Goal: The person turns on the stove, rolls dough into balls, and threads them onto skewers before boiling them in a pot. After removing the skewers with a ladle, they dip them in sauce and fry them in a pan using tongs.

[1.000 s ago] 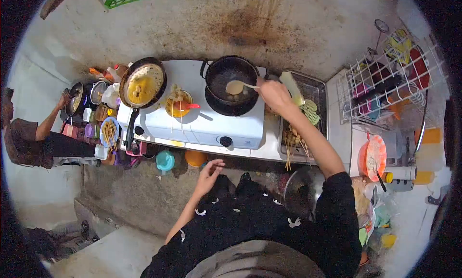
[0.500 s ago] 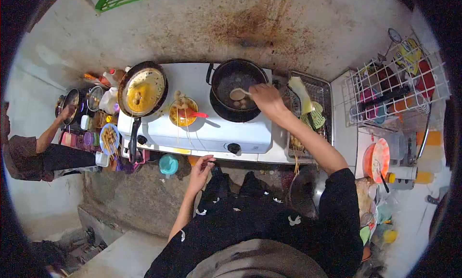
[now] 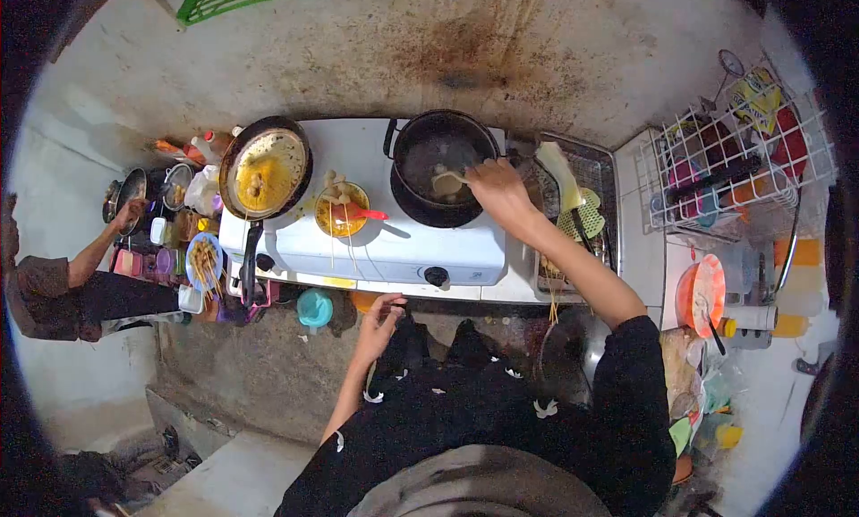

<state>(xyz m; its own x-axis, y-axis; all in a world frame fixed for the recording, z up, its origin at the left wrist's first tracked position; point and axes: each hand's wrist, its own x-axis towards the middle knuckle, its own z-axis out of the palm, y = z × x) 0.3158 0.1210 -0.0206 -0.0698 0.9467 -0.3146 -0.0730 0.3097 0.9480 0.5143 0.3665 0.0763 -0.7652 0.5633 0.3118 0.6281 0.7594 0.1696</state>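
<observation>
My right hand (image 3: 503,193) is closed around the handle of a pale ladle (image 3: 446,185), whose bowl is tilted inside a dark pot (image 3: 446,123) on the stove. Liquid shows faintly in the pot; small round pieces in it are hard to make out. My left hand (image 3: 379,326) hangs in front of the stove's edge, fingers loosely bent and apart, holding nothing. To the left of the pot stands an orange bowl (image 3: 324,227) with yellow food, a red-handled utensil (image 3: 365,215) and skewers with pale balls (image 3: 336,188) resting across it.
A frying pan (image 3: 234,166) with yellow liquid sits on the left of the white stove (image 3: 376,259). Farther left are a plate of skewers (image 3: 202,258) and another person's hand (image 3: 131,211) at a pan. A metal tray (image 3: 598,168) and wire rack (image 3: 662,173) stand right.
The ladle's bowl has tipped and moved slightly down within the pot, with my right hand staying near its rim. My left hand has shifted slightly to the right.
</observation>
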